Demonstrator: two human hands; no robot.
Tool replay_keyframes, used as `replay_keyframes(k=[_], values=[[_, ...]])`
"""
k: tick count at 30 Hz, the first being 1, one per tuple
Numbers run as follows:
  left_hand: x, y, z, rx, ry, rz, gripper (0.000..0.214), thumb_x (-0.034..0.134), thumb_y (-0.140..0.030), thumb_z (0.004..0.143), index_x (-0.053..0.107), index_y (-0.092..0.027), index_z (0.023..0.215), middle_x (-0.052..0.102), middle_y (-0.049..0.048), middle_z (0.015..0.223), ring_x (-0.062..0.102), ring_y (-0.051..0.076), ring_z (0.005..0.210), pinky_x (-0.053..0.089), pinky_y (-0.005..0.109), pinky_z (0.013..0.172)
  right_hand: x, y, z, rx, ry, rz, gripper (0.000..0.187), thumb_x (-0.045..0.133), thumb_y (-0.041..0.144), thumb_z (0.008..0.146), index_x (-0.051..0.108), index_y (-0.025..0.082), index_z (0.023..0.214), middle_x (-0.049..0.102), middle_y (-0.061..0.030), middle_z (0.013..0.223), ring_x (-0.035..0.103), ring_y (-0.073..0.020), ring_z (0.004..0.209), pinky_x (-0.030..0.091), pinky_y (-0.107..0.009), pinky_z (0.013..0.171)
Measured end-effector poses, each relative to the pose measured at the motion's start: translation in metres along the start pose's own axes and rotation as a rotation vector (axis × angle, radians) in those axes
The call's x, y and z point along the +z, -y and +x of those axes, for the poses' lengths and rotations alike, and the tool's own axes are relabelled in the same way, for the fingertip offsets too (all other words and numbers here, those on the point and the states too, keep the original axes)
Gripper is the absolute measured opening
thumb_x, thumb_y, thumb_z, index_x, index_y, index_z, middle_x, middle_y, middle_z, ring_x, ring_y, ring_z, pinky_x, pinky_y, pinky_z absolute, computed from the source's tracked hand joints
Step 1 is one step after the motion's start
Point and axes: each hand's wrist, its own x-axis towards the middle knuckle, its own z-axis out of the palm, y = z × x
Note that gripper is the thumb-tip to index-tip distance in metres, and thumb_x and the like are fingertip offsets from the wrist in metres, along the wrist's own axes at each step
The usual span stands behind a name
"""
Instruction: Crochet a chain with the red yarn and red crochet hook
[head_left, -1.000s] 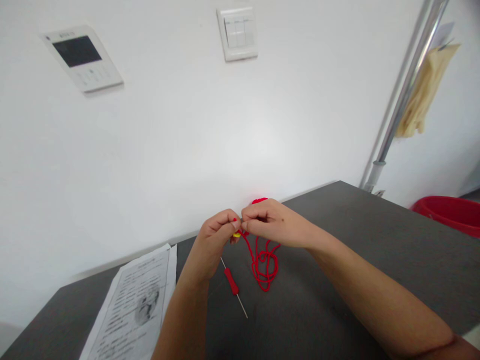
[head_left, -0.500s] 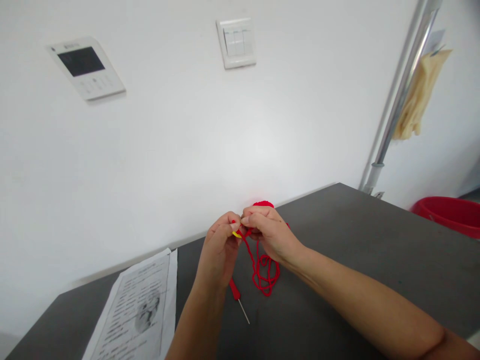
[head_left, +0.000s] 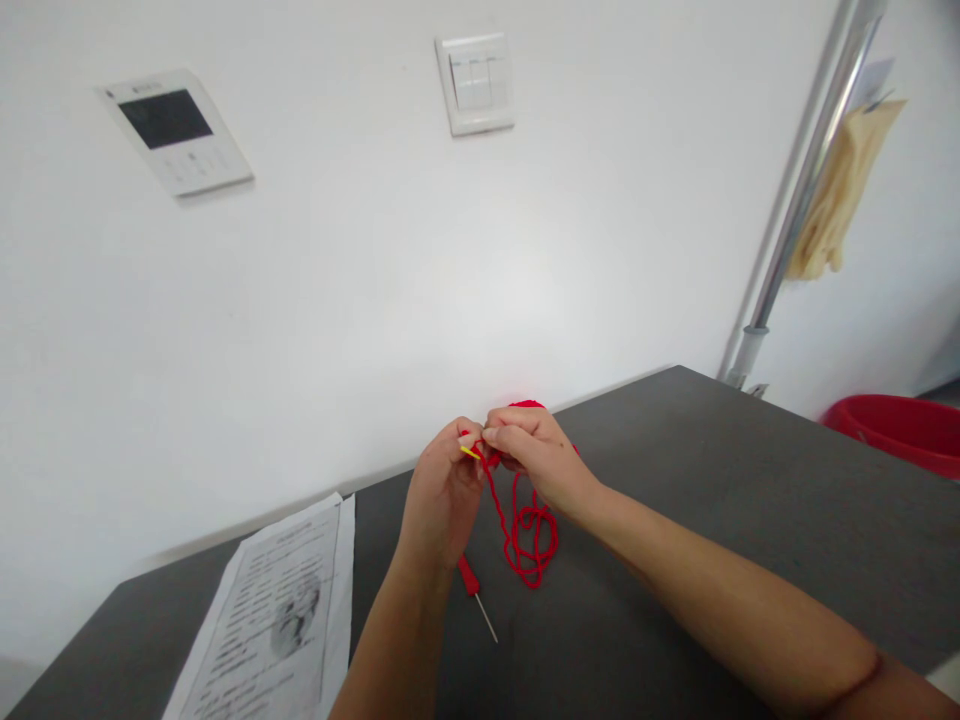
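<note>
Close together above the dark table, both my hands work on red yarn. My left hand is closed, pinching the yarn between thumb and fingers. A small thin yellow piece shows at its thumb; its kind is too small to make out. My right hand pinches the yarn just beside the left fingertips. From the hands the strand drops to loose loops on the table. A red ball of yarn is partly hidden behind my right hand. Below my left hand lies a red-handled tool with a thin metal shaft.
A printed sheet lies on the table to the left. The white wall rises along the table's back edge. A red tub stands beyond the right edge, near a metal pole and hanging yellowish gloves.
My left hand has turned slightly and its fingers have shifted, moving the yellow piece a little up and left. My right hand keeps its pinch, nearly in place.
</note>
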Motion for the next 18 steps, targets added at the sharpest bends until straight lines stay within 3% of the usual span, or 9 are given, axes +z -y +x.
replay_keyframes(k=[5,9,13,18], values=[[-0.004,-0.008,-0.002,-0.025,0.074,0.092,0.024,0.066,-0.035,0.076,0.055,-0.019,0.061,0.045,-0.0029,0.059,0.038,0.014,0.062,0.036,0.027,0.062,-0.002,0.006,-0.006,-0.238,0.025,-0.438,0.030,0.047,0.023,0.079,0.035,0.022,0.052,0.032,0.0064,0.051,0.030,-0.0086,0.049,0.023,-0.024,0.049],[-0.005,-0.015,-0.004,-0.042,0.070,0.141,0.027,0.064,-0.041,0.077,0.055,-0.019,0.063,0.045,-0.0023,0.061,0.039,0.015,0.063,0.036,0.028,0.063,-0.003,0.005,-0.008,-0.349,0.038,-0.546,0.029,0.046,0.018,0.082,0.037,0.021,0.054,0.033,0.0067,0.051,0.030,-0.0081,0.048,0.024,-0.023,0.049],[-0.006,-0.018,-0.005,-0.015,0.087,0.181,0.026,0.066,-0.042,0.076,0.058,-0.019,0.067,0.047,-0.0015,0.066,0.043,0.016,0.067,0.038,0.029,0.067,-0.003,0.006,-0.006,-0.330,0.021,-0.533,0.028,0.046,0.020,0.083,0.041,0.020,0.055,0.035,0.0063,0.051,0.032,-0.0083,0.049,0.024,-0.023,0.049],[-0.010,-0.022,-0.007,-0.011,0.116,0.285,0.019,0.074,-0.031,0.068,0.063,-0.018,0.077,0.057,-0.0003,0.072,0.048,0.016,0.070,0.038,0.028,0.068,-0.004,0.009,-0.006,-0.239,-0.017,-0.493,0.032,0.048,0.028,0.085,0.041,0.021,0.054,0.036,0.0055,0.051,0.032,-0.0092,0.049,0.023,-0.024,0.048]])
